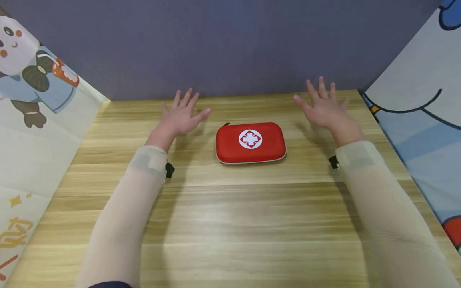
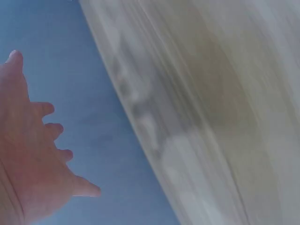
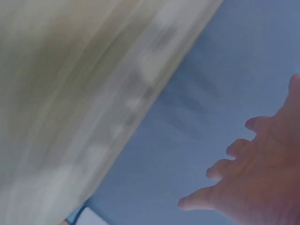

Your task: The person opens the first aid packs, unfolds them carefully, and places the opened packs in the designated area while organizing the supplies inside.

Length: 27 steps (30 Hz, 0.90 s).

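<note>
A red zipped first-aid case (image 1: 251, 142) with a white cross badge lies flat on the wooden table (image 1: 216, 216), near its middle back. My left hand (image 1: 181, 114) hovers to the left of the case, fingers spread and straight, holding nothing. My right hand (image 1: 323, 105) hovers to the right of it, also spread and empty. Neither hand touches the case. In the left wrist view the left hand (image 2: 33, 154) shows spread against the blurred table and wall. The right hand (image 3: 253, 183) looks the same in the right wrist view.
A dark blue-grey wall (image 1: 223, 44) closes the back of the table. Cartoon-printed panels stand along the left side (image 1: 39, 120) and the right side (image 1: 421, 112). Bare wood stretches from the case to the near edge.
</note>
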Each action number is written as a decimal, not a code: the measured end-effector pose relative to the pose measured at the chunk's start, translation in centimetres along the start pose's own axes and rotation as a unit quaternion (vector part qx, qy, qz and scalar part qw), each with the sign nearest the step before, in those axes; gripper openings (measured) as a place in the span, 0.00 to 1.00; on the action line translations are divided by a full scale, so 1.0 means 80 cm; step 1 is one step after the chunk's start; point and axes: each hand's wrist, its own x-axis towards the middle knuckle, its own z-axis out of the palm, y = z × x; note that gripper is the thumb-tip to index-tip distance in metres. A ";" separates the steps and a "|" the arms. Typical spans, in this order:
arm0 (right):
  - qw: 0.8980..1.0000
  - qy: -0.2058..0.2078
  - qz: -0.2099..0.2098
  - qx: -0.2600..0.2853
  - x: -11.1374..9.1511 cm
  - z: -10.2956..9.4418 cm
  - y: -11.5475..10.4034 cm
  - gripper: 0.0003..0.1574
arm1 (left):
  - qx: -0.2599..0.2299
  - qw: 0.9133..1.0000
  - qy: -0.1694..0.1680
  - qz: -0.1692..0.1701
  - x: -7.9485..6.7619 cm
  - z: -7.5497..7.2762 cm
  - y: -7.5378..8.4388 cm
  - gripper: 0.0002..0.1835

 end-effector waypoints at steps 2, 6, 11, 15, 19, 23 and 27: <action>1.000 -0.002 -0.010 -0.003 0.001 0.000 -0.013 0.60 | -0.004 1.000 0.007 0.016 0.000 -0.001 0.008 0.52; 0.999 -0.009 -0.042 -0.029 0.002 0.003 -0.044 0.61 | -0.033 0.995 0.026 0.094 0.006 -0.001 0.028 0.41; 0.991 -0.030 -0.113 -0.067 -0.008 0.026 -0.090 0.64 | -0.083 0.974 0.010 0.211 0.017 0.010 0.047 0.22; 0.975 -0.059 -0.196 -0.089 -0.025 0.050 -0.123 0.66 | -0.095 0.965 -0.011 0.243 0.022 0.021 0.052 0.25; 0.958 -0.081 -0.256 -0.098 -0.043 0.070 -0.145 0.66 | -0.100 0.964 -0.013 0.245 0.026 0.030 0.052 0.27; 0.950 -0.088 -0.276 -0.118 -0.052 0.084 -0.151 0.62 | -0.104 0.966 -0.017 0.234 0.029 0.036 0.051 0.27; 0.948 -0.087 -0.279 -0.127 -0.054 0.089 -0.150 0.59 | -0.105 0.968 -0.017 0.226 0.032 0.039 0.050 0.27</action>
